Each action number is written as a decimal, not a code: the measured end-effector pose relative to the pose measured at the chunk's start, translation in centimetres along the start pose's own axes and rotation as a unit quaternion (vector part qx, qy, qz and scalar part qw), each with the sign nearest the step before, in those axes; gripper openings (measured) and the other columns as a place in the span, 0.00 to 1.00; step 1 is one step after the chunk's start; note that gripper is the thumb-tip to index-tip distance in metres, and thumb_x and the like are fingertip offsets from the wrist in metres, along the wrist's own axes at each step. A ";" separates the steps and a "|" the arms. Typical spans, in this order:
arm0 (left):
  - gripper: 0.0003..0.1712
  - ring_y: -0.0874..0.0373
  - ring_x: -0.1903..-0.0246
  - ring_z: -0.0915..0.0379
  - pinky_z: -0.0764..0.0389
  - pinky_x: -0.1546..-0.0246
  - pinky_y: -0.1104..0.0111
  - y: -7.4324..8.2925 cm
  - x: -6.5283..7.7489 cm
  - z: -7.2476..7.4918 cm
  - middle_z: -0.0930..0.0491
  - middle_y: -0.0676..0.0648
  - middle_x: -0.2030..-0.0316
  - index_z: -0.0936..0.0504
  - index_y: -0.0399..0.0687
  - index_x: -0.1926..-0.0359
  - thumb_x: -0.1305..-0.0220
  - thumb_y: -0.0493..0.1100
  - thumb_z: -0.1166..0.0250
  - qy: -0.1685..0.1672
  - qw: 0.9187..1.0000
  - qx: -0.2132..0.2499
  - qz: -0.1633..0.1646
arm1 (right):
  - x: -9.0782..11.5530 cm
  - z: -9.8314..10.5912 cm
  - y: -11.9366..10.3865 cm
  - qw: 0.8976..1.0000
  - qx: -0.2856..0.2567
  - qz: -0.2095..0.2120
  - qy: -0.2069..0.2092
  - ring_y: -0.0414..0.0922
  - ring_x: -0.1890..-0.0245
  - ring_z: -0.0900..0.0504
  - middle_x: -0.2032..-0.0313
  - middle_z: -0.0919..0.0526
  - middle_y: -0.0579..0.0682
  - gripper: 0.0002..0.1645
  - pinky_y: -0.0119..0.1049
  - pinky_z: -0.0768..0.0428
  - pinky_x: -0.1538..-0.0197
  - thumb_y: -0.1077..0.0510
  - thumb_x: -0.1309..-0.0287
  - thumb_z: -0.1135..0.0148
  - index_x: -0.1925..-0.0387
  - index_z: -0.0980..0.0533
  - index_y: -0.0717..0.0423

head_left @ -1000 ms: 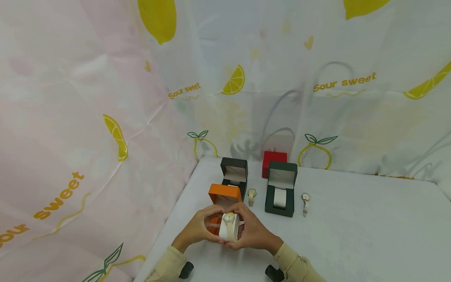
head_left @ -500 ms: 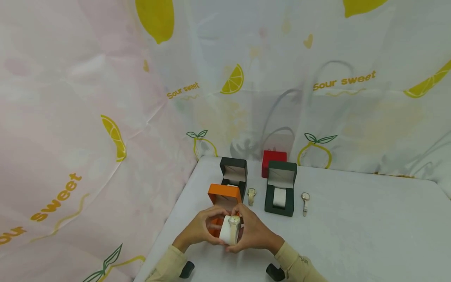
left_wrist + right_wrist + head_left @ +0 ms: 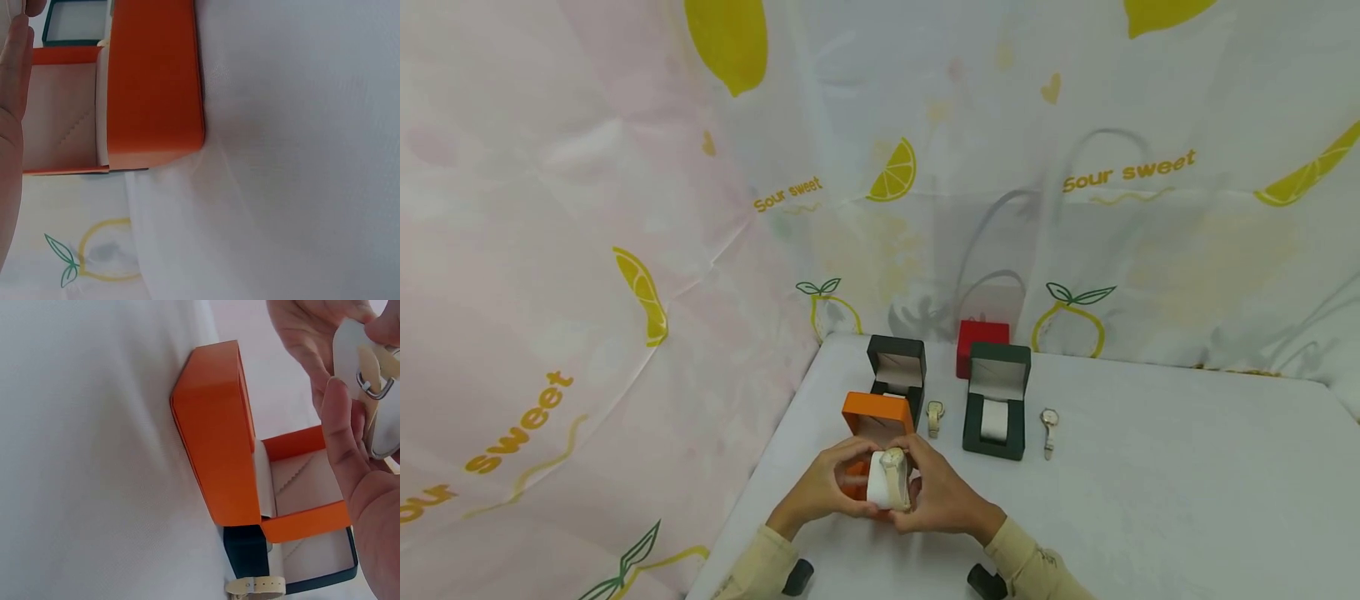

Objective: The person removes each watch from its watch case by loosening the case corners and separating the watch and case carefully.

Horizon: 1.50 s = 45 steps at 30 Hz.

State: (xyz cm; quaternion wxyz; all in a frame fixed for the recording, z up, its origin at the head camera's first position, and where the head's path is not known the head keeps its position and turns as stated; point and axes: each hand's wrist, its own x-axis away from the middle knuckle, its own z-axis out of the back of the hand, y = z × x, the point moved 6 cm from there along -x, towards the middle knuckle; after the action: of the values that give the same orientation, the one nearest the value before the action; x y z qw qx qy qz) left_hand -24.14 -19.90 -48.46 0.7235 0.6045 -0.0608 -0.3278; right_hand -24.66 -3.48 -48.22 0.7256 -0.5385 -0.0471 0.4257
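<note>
In the head view, my left hand [image 3: 822, 483] grips a white watch cushion [image 3: 876, 485] above the orange watch box. Round the cushion's right part lies a cream-strapped wristwatch [image 3: 892, 471], dial up. My right hand [image 3: 946, 493] pinches the watch at its strap, thumb near me and fingers behind. The right wrist view shows the strap's metal buckle [image 3: 375, 390] beside my right fingers, along the cushion's underside. Below, the orange box [image 3: 215, 425] stands with its lid raised; my hands hide most of its base in the head view.
Behind the orange box stands a raised-lid dark box [image 3: 898, 358]. A green box [image 3: 994, 433] holds a white cushion, with a red box [image 3: 981, 333] behind it. One watch [image 3: 934, 418] lies between the boxes, another watch [image 3: 1049, 433] right of the green box.
The watch and cushion have tipped toward me and then back up between my hands. The watch sits slightly further right on the cushion than a second ago. The boxes have not moved.
</note>
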 end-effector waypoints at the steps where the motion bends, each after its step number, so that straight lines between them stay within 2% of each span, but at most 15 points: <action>1: 0.38 0.47 0.45 0.27 0.18 0.54 0.56 0.0 0.0 0.1 0.29 0.39 0.44 0.28 0.39 0.38 0.52 0.33 0.22 0.000 1.000 0.000 -0.002 | 0.0 0.0 0.1 1.000 -0.009 -0.001 -0.002 0.40 0.60 0.25 0.49 0.29 0.44 0.46 0.32 0.17 0.69 0.57 0.58 0.24 0.38 0.38 0.47; 10: 0.40 0.44 0.46 0.27 0.19 0.53 0.53 -0.6 0.6 0.6 0.31 0.36 0.43 0.29 0.37 0.37 0.51 0.33 0.23 0.002 0.999 0.033 0.002 | 0.4 0.4 0.4 0.995 -0.091 -0.020 -0.023 0.44 0.62 0.23 0.47 0.30 0.49 0.46 0.38 0.15 0.69 0.54 0.51 0.23 0.33 0.36 0.49; 14: 0.40 0.44 0.45 0.28 0.20 0.52 0.55 -0.9 0.8 0.6 0.31 0.36 0.42 0.29 0.37 0.37 0.52 0.33 0.23 0.005 0.999 0.035 0.014 | 0.6 0.7 0.7 0.994 -0.096 -0.054 -0.017 0.45 0.62 0.21 0.46 0.30 0.50 0.38 0.39 0.14 0.67 0.52 0.43 0.29 0.32 0.33 0.45; 18: 0.41 0.46 0.44 0.29 0.20 0.50 0.56 -1.0 0.9 0.7 0.33 0.37 0.40 0.29 0.38 0.37 0.53 0.33 0.22 0.012 0.999 0.036 0.031 | 0.8 0.8 1.3 0.991 -0.095 -0.092 -0.006 0.46 0.60 0.19 0.53 0.32 0.54 0.30 0.39 0.14 0.68 0.51 0.36 0.36 0.33 0.30 0.40; 20: 0.41 0.46 0.43 0.29 0.21 0.50 0.56 -1.0 0.9 0.6 0.33 0.36 0.40 0.29 0.37 0.37 0.53 0.32 0.22 0.012 0.999 0.038 0.034 | 0.8 0.8 1.4 0.991 -0.090 -0.097 -0.002 0.46 0.59 0.20 0.57 0.32 0.55 0.29 0.39 0.14 0.67 0.51 0.36 0.36 0.34 0.29 0.40; 23: 0.41 0.45 0.43 0.29 0.20 0.50 0.55 -0.9 0.9 0.5 0.33 0.36 0.40 0.29 0.37 0.37 0.53 0.32 0.22 0.013 0.998 0.043 0.039 | 0.8 0.9 1.5 0.993 -0.071 -0.095 0.005 0.44 0.59 0.21 0.59 0.27 0.53 0.28 0.38 0.15 0.61 0.51 0.36 0.36 0.35 0.28 0.41; 27: 0.40 0.46 0.43 0.29 0.20 0.51 0.56 -0.8 0.9 0.3 0.32 0.36 0.40 0.27 0.37 0.38 0.54 0.33 0.22 0.013 0.998 0.044 0.046 | 0.8 1.2 1.4 0.993 -0.051 -0.106 0.025 0.43 0.58 0.20 0.53 0.18 0.44 0.23 0.37 0.18 0.55 0.50 0.34 0.39 0.38 0.24 0.43; 32: 0.40 0.47 0.43 0.29 0.20 0.51 0.56 -0.8 0.9 0.2 0.33 0.35 0.40 0.28 0.36 0.38 0.53 0.32 0.22 0.013 0.998 0.041 0.043 | 0.9 1.7 1.0 0.989 -0.060 -0.129 0.047 0.43 0.51 0.20 0.45 0.19 0.45 0.20 0.36 0.21 0.49 0.51 0.33 0.40 0.42 0.21 0.48; 37: 0.41 0.46 0.43 0.29 0.20 0.51 0.57 -0.9 1.0 0.3 0.32 0.36 0.41 0.29 0.36 0.36 0.53 0.33 0.22 0.019 0.998 0.031 0.048 | 1.0 2.2 0.9 0.984 -0.084 -0.142 0.060 0.47 0.52 0.21 0.46 0.19 0.53 0.19 0.33 0.21 0.50 0.58 0.33 0.40 0.43 0.22 0.58; 39: 0.42 0.46 0.43 0.29 0.20 0.51 0.58 -1.0 1.0 0.5 0.32 0.36 0.40 0.29 0.36 0.36 0.52 0.34 0.22 0.023 0.998 0.033 0.051 | 1.1 2.4 1.2 0.983 -0.083 -0.151 0.069 0.48 0.55 0.20 0.49 0.19 0.55 0.20 0.32 0.20 0.54 0.60 0.34 0.40 0.42 0.23 0.61; 45: 0.43 0.45 0.43 0.29 0.20 0.51 0.58 -1.2 1.2 0.6 0.34 0.33 0.39 0.31 0.32 0.35 0.52 0.33 0.23 0.027 0.998 0.039 0.050 | 1.9 2.8 2.4 0.971 -0.090 -0.198 0.095 0.44 0.64 0.19 0.63 0.17 0.50 0.26 0.36 0.19 0.62 0.57 0.40 0.33 0.40 0.24 0.57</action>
State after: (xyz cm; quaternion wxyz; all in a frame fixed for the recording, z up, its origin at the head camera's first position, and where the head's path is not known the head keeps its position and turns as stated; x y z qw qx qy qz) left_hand -23.98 -21.09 -49.72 0.7165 0.6369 -0.0835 -0.2721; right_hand -26.32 0.03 -49.79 0.7450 -0.6198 -0.1218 0.2144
